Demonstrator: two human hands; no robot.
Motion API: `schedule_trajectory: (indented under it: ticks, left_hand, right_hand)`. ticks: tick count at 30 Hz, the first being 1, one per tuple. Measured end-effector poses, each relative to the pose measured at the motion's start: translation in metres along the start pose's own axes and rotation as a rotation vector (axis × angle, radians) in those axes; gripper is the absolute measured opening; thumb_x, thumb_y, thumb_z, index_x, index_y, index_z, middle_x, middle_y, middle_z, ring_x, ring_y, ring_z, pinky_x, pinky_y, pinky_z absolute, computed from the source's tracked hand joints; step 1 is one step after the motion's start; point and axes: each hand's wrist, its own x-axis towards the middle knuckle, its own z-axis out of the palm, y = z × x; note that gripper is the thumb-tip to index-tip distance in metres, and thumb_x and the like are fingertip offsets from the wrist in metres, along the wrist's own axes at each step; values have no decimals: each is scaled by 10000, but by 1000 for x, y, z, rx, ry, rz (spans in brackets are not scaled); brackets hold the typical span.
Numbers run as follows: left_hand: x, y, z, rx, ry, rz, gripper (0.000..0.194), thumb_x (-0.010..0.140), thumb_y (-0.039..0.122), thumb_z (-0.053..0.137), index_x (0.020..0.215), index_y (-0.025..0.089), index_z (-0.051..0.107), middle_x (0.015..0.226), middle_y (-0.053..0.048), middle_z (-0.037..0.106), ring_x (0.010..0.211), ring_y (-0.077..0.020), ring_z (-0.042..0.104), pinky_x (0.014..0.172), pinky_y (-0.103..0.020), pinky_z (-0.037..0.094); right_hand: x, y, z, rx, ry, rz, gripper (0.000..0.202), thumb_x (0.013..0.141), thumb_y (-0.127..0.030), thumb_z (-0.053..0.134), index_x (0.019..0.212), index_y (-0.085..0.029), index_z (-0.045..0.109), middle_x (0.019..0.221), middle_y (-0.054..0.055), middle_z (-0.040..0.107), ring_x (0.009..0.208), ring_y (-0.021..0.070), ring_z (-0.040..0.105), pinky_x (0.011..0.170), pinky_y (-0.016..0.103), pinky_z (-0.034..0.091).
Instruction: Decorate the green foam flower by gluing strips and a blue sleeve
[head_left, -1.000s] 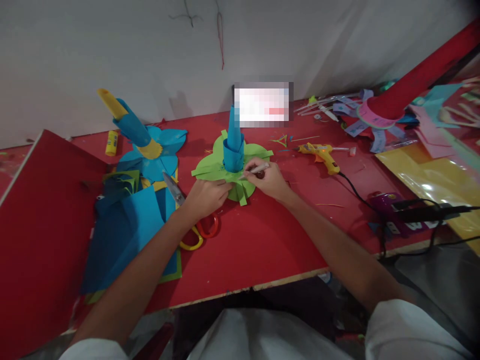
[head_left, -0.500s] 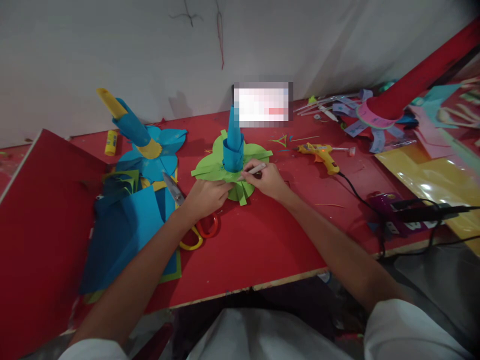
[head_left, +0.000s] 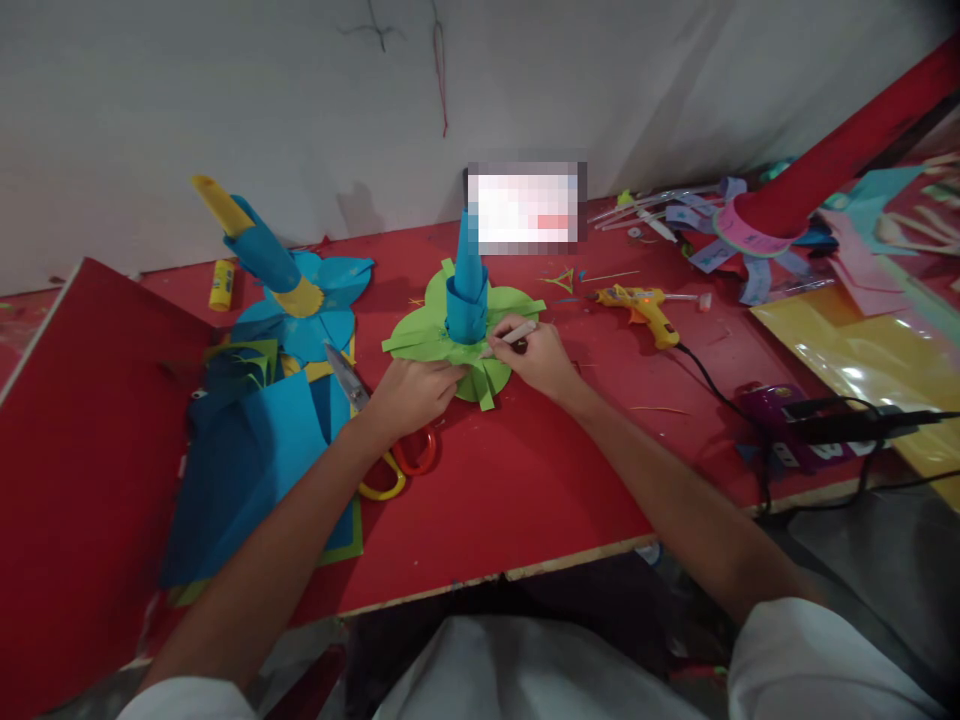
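In the head view a green paper flower (head_left: 517,303) lies flat on the table, a rolled blue paper tube (head_left: 466,300) standing upright at its centre. My left hand (head_left: 420,393) rests at the flower's front left edge, its fingers bent together on the paper. The fingertips are partly hidden. My right hand (head_left: 546,362) pinches a pale pencil-like stick (head_left: 519,334), held like a pen, with its tip low against the green paper near the tube's base. Scissors (head_left: 384,478) with yellow and red handles lie partly under my left wrist.
Blue paper sheets (head_left: 255,470) and a second blue paper flower (head_left: 334,283) lie left, with a glue stick (head_left: 222,286) behind. A corded yellow glue gun (head_left: 637,305) lies right. A red board (head_left: 82,460) stands at far left; a blurred screen (head_left: 523,208) stands behind.
My right hand and the stick have shifted very slightly, the stick's upper end moving a little to the right. My left hand and the flower look nearly unmoved.
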Motion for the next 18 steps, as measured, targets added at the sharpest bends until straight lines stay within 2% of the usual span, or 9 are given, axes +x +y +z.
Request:
schedule_trajectory:
  ticks: [6,12,18]
  left_hand:
    - [1,-1,1,18,9,6,348,936,138,473,1093,209,776,902,-50,795,790,-200,712,584,-293,401]
    - [-1,-3,3,8,32,38,344,944,138,470,1071,214,780,899,-37,793,740,-173,692,579,-266,396]
    - [-4,-5,8,-12,86,102,339,965,157,481,1105,229,781,907,-22,796,770,-174,705,621,-278,434]
  right_hand:
    - [-1,-1,0,-13,-25,-12,198,878,-375,615,758,-219,638,702,16,700,627,153,568,588,285,412]
    - [-4,-2,0,5,-24,-24,231,888,-403,605,772,-207,640,662,4,664,599,137,530,572,279,385]
    - [-4,-5,0,-3,-72,-11,260,894,-433,605,788,-201,653,694,21,697,624,147,567,576,275,391]
